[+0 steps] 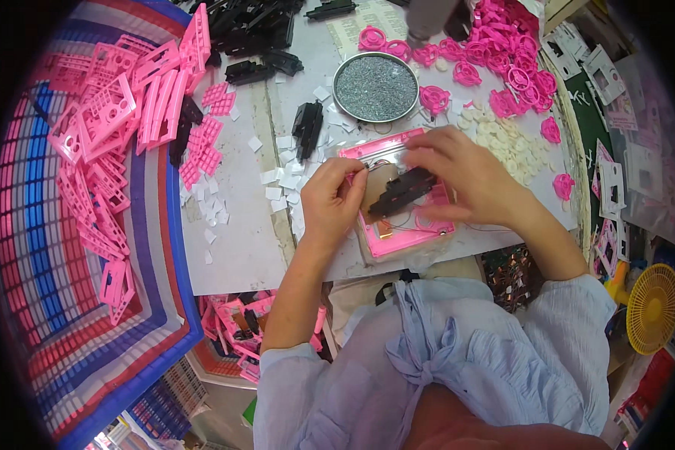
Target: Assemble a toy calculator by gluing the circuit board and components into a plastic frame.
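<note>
Pink frame point(397, 236), black part point(402, 193), striped blue-red sack point(67, 315)

We see a table point(240, 247) covered with white paper sheets. On it lie a round metal tin point(375, 88) of grey bits, a heap of black plastic parts point(251, 30) at the far edge, and a pile of pink round wheels point(502, 60) to the right. Small white paper squares point(281, 184) are scattered near the middle, beside little pink grids point(206, 142). Pale round discs point(502, 139) sit near the wheels. A pink tray point(405, 236) rests at the near edge. A striped woven sheet point(90, 300) holding pink frames point(105, 120) overlaps the table's left side.
</note>
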{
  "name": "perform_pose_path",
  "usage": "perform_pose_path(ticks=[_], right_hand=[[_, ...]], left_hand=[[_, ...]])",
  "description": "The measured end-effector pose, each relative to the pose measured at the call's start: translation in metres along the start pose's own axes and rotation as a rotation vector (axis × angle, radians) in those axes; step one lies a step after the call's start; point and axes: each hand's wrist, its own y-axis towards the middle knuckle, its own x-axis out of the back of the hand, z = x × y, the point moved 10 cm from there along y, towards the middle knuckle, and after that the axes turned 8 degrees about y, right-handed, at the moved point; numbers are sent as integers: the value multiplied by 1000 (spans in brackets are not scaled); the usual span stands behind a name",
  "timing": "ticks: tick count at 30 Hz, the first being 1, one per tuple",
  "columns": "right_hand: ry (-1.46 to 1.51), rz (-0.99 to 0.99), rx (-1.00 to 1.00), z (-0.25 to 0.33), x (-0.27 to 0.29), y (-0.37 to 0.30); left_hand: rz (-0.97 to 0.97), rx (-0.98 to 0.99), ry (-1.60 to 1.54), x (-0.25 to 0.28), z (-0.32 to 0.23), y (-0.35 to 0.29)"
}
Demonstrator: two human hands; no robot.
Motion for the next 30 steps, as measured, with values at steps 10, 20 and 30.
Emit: perform_pose_path(ticks=[10, 20, 30], right_hand=[[199, 26, 88, -21, -25, 0], [195, 109, 129, -3, -36, 12], [150, 272, 47, -9, -55, 18]], left_hand=[[396, -216, 33, -13, -24, 22], [594, -404, 213, -19, -38, 23], [563, -409, 403, -15, -44, 12]])
